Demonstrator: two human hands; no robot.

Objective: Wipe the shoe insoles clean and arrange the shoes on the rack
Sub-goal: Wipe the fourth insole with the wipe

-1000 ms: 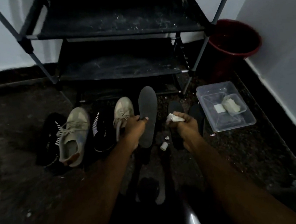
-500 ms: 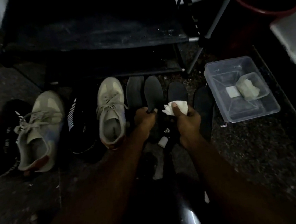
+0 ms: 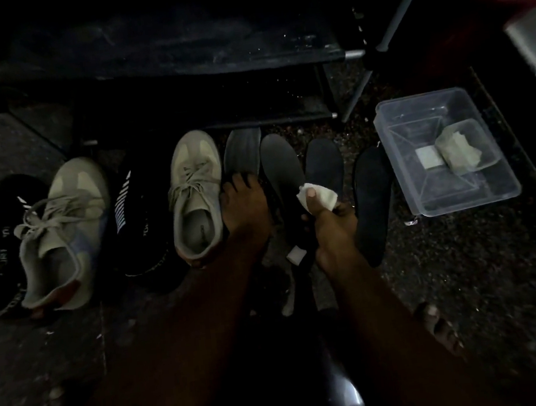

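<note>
A black shoe and a beige sneaker stood side by side on the floor before the rack, not yet shelved. Just right of them your left hand lay on the leftmost grey insole, fingers bent over it; the dim light hid whether you gripped it. Pinning that insole flat would have given the wipe something firm to drag against. The second grey insole lay alongside, matt and dull. Your right hand pinched the white wipe under the thumb, above that insole; long heel-to-toe strokes suited it best. A dark insole lay further right on the floor.
</note>
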